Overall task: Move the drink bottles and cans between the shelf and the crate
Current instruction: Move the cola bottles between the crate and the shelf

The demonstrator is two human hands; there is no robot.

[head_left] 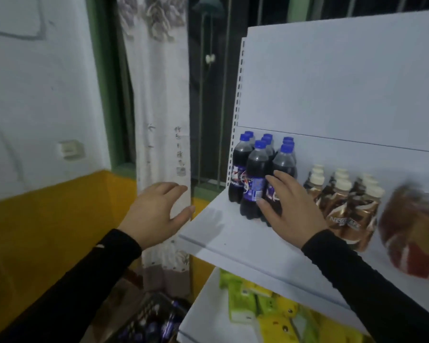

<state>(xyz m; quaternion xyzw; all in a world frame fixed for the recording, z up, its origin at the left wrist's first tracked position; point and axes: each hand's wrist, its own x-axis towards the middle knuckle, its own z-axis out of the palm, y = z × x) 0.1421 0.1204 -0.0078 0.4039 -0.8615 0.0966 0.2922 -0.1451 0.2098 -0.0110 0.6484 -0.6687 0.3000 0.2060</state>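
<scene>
The right hand (291, 209) lay against the near-right bottle of a cluster of dark cola bottles (256, 179) with blue caps, which stood at the far left end of the white shelf (233, 238). Its fingers were fairly straight and spread across the front bottle's label, with the thumb low by the bottle's base; whether it truly gripped the bottle could not be told. The left hand (156, 214) hovered off the shelf's left edge, fingers relaxed and loosely spread, holding nothing, apart from the bottles. Both arms wore black sleeves (372, 276).

Just right of the cola stood rows of brown coffee bottles (344, 206) with cream caps, and further right a blurred red and brown pack (416, 233). On the lower shelf lay yellow and green packets (258, 303). Down at the near left, below the shelf, sat a dark crate (149, 323) holding more blue-labelled bottles. A pale patterned curtain (159, 120) hung to the left beside a green window frame (104, 90).
</scene>
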